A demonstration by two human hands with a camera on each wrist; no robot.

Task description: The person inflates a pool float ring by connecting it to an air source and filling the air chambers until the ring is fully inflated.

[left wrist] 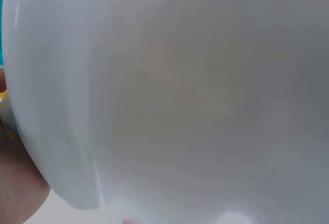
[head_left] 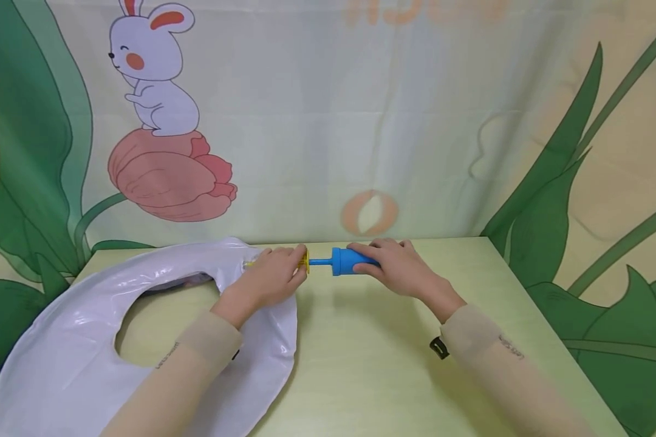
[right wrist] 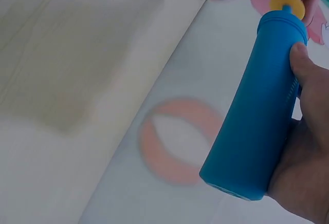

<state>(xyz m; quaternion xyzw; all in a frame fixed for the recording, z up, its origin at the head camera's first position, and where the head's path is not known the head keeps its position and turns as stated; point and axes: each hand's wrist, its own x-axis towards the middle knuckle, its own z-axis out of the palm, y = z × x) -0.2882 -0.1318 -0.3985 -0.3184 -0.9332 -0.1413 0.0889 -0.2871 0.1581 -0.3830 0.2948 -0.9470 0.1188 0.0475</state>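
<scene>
A hand pump lies level between my two hands. Its blue barrel (head_left: 345, 261) is in the grip of my right hand (head_left: 401, 267); the right wrist view shows the thumb along the side of the barrel (right wrist: 252, 106). A short blue rod (head_left: 321, 262) joins the barrel to a yellow end piece (head_left: 308, 261), which my left hand (head_left: 273, 273) holds. The yellow tip (head_left: 248, 264) meets the upper right part of a pale, glossy inflatable ring (head_left: 71, 358); the exact joint is hidden by the fingers. The ring's surface (left wrist: 180, 100) fills the left wrist view.
The ring covers the left side of the pale yellow table (head_left: 350, 376). Behind the table hangs a curtain (head_left: 306, 121) printed with a rabbit and flowers. A small black tag (head_left: 439, 347) hangs by the right sleeve.
</scene>
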